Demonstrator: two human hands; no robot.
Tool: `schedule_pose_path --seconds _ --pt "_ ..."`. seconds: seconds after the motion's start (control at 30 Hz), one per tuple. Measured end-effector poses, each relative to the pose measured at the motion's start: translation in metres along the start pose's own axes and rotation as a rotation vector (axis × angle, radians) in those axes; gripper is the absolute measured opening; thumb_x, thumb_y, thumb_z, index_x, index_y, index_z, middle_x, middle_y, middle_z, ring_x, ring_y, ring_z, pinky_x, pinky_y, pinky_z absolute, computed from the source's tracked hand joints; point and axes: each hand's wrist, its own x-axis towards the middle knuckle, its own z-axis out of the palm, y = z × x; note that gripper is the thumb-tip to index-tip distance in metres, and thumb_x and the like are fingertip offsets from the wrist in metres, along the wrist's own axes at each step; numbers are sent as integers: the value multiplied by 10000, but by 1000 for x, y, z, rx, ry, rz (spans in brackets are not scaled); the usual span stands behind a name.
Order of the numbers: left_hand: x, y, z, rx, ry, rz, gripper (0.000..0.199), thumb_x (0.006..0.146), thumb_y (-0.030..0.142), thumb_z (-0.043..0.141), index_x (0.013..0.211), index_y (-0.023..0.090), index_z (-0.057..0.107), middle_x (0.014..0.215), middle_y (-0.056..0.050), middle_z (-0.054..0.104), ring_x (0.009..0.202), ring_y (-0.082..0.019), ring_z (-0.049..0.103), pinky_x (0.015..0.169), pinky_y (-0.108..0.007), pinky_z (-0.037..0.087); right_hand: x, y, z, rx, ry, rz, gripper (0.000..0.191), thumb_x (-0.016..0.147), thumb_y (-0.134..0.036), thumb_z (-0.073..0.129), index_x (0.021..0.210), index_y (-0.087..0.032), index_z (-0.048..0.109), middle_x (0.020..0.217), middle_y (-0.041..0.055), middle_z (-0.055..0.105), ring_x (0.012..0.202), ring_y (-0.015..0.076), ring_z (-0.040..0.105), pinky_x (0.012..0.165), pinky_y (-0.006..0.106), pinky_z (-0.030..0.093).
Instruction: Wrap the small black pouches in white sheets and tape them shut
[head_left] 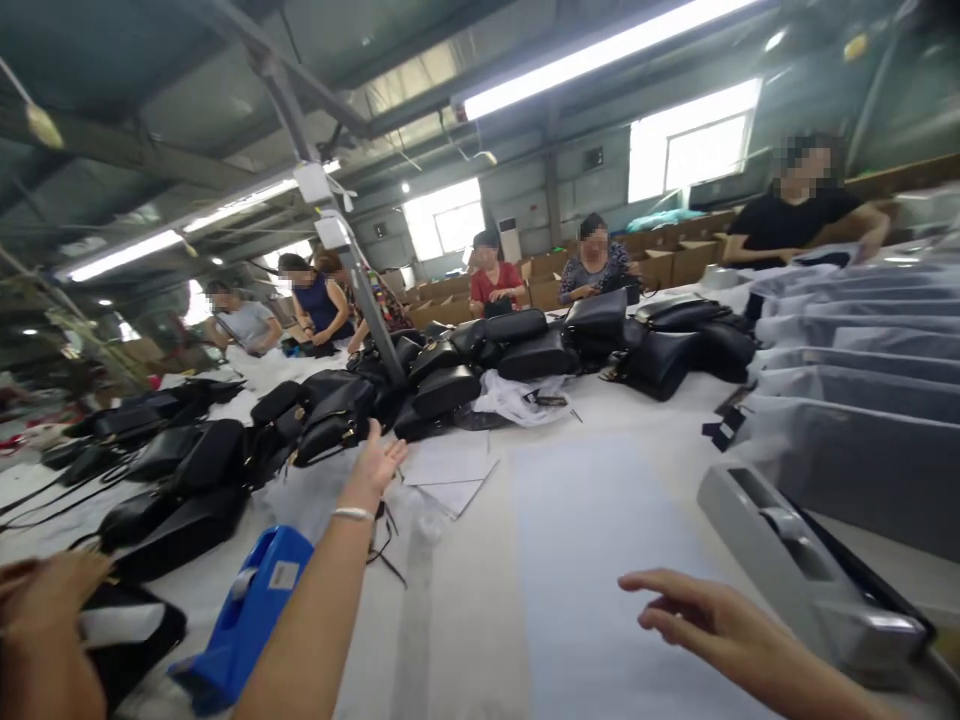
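Observation:
My left hand reaches forward over the table with its fingers spread and holds nothing. Just beyond it lies a long heap of black handbags. Clear plastic wrap and thin white sheets are on the table to its right. My right hand hovers above the pale blue sheet at the lower right, fingers apart, with nothing in it. A blue tape dispenser stands left of my left forearm. The grey tape dispenser is beside my right hand.
At the right edge stand several bags in translucent white wrapping. A co-worker's hands are at the lower left by a black bag. A metal post rises among the handbags. Several people work across the table, with cardboard boxes behind them.

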Motion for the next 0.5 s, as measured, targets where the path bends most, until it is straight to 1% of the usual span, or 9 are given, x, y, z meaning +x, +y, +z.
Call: schedule_pose_path --seconds 0.03,0.1,0.2,0.23,0.27,0.33,0.37,0.43,0.5 --pt "4 -13 11 55 -40 -31 624 928 436 586 1452 204 341 1495 -243 368 1281 -293 537 873 -408 591 5 1 -8 -3 25 -4 449 843 -550 615 1177 -270 721 1094 73 736 928 250 691 823 308 553" --pt "7 -41 37 156 -146 -75 504 905 315 651 1355 179 469 1457 -221 436 1243 -286 571 891 -399 582 22 2 -29 -7 67 -24 422 840 -527 629 1163 -273 727 1136 66 723 934 254 685 829 323 549" --pt "6 -76 82 271 -340 -129 351 869 221 699 1202 165 601 1337 -174 577 1098 -245 663 884 -363 585 64 3 -81 21 171 -59 395 784 -477 702 1120 -273 743 1175 55 710 988 282 674 887 375 535" --pt "6 -84 98 300 -404 -150 328 858 221 713 1169 164 623 1299 -163 609 1053 -236 682 875 -357 587 82 3 -104 50 240 -49 406 747 -447 744 1112 -271 744 1169 52 713 1009 291 668 936 401 515" --pt "7 -92 114 323 -461 -172 316 847 231 728 1143 163 639 1268 -156 633 1018 -232 694 869 -356 589 101 4 -128 87 348 -19 418 702 -409 787 1092 -265 747 1132 52 725 1027 298 662 986 420 486" --pt "13 -106 147 355 -547 -214 311 831 260 748 1107 153 652 1226 -157 660 983 -236 703 867 -366 588 140 10 -178 170 615 134 482 624 -315 852 1085 -245 733 1083 65 733 1107 309 627 1049 416 436" --pt "19 -115 164 362 -572 -232 311 830 275 750 1094 144 650 1213 -166 665 978 -241 704 873 -375 585 160 15 -200 190 701 181 555 624 -297 857 1151 -229 697 1151 85 707 1160 314 598 1059 417 424" --pt "34 -134 197 357 -589 -260 318 845 307 734 1086 127 628 1203 -192 661 984 -247 704 894 -392 574 197 28 -239 237 819 262 707 637 -303 860 1285 -201 597 1303 134 619 1235 323 545 1041 424 434" --pt "52 -157 228 333 -574 -281 341 876 351 695 1107 122 594 1211 -210 645 1003 -239 698 911 -385 565 231 46 -266 294 886 319 825 659 -350 857 1380 -195 486 1409 173 521 1274 321 512 1010 433 454"
